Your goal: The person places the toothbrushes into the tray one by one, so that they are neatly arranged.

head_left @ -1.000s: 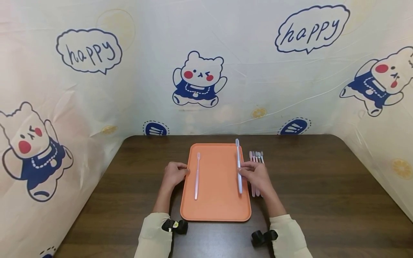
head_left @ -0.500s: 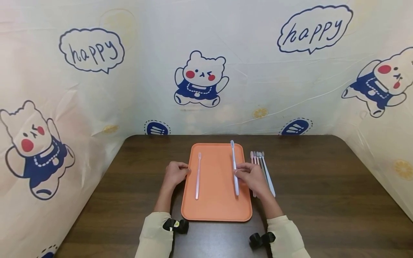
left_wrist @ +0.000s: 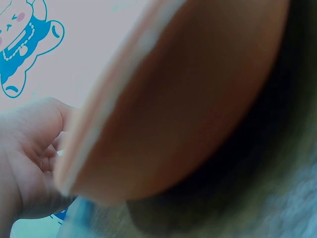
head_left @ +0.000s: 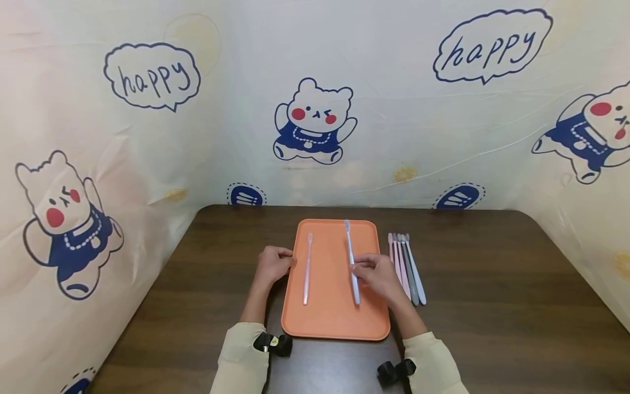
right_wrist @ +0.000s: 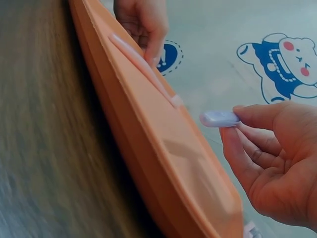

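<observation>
My right hand [head_left: 378, 275] pinches a pale blue-violet toothbrush [head_left: 351, 257] between thumb and fingers, over the right half of an orange tray [head_left: 330, 323]. In the right wrist view that toothbrush [right_wrist: 218, 119] is held above the tray, which carries its shadow. A pink toothbrush [head_left: 307, 269] lies lengthwise on the tray's left half, bristle end away from me. At the tray's left rim, my left hand [head_left: 273, 266] grips the edge with thumb and fingers. The left wrist view shows the left hand [left_wrist: 34, 158] at the tray's blurred edge [left_wrist: 163, 114].
Right of the tray, several toothbrushes [head_left: 415, 271] in pink, grey-green and light blue lie side by side on the dark wooden table [head_left: 482, 284]. A printed curtain [head_left: 315, 49] stands behind the table and along both sides. Black wrist cameras [head_left: 396, 373] sit on both sleeves.
My right hand has carried the blue-violet toothbrush leftward from the tray's right rim to further over the tray, uncovering more of the row of toothbrushes. My left hand stays at the left rim.
</observation>
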{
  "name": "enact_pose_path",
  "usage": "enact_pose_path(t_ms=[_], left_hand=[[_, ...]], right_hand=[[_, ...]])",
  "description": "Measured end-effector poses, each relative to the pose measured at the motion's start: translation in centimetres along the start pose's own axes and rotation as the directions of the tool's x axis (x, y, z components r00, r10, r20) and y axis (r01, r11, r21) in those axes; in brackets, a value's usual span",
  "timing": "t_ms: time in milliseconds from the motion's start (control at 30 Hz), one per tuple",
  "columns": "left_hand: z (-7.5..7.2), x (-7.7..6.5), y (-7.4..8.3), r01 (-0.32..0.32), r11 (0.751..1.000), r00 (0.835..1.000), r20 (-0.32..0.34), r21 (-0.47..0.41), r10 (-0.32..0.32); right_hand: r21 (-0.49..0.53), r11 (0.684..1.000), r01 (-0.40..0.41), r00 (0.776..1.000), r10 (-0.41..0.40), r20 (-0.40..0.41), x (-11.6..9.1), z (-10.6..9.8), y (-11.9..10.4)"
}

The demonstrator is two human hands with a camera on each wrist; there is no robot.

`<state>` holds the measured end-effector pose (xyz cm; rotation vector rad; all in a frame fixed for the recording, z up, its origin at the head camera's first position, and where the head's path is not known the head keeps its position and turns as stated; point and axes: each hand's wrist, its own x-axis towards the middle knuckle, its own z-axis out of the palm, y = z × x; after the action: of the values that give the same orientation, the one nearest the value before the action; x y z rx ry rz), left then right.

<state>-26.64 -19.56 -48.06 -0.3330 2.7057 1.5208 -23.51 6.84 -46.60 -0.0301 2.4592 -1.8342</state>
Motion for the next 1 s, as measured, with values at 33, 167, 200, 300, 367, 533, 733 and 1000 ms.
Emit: enact_pose_path(t_ms=[33, 167, 200, 300, 367, 533, 733, 1000], left_hand=[[0.0, 0.0, 0.0, 0.001, 1.0, 1.0, 0.001, -0.002, -0.001], [0.2, -0.1, 0.1, 0.006, 1.0, 1.0, -0.002, -0.01, -0.006], [0.2, -0.1, 0.1, 0.006, 1.0, 1.0, -0.003, -0.011, -0.006], [0.2, -0.1, 0.1, 0.0, 1.0, 1.0, -0.005, -0.009, 0.0], [0.2, -0.1, 0.1, -0.003, 1.0, 1.0, -0.005, -0.006, 0.003], [0.2, -0.1, 0.1, -0.003, 1.0, 1.0, -0.011, -0.005, 0.002], [0.3, -0.2, 0.2, -0.015, 1.0, 1.0, -0.01, -0.009, 0.015], [0.1, -0.2, 0.4, 0.004, 1.0, 1.0, 0.0, -0.014, -0.004]], right_hand=[[-0.002, 1.0, 0.007, 1.0, -0.007, 0.01, 0.0, 0.1, 0.0], [-0.005, 1.0, 0.014, 0.999, -0.014, 0.03, 0.2, 0.6, 0.0], [-0.005, 1.0, 0.014, 0.999, -0.013, 0.032, 0.2, 0.7, 0.1], [-0.002, 1.0, 0.011, 0.999, -0.011, 0.036, 0.2, 1.1, 0.1], [0.001, 1.0, 0.003, 0.999, -0.004, 0.036, 0.2, 1.3, 0.0], [0.018, 1.0, -0.02, 0.999, 0.02, 0.035, 0.0, 1.9, 0.1], [0.107, 0.992, -0.064, 0.997, 0.06, 0.038, 0.2, 2.4, 0.2], [0.096, 0.991, -0.091, 0.996, 0.09, 0.012, 0.5, 3.2, 0.4]])
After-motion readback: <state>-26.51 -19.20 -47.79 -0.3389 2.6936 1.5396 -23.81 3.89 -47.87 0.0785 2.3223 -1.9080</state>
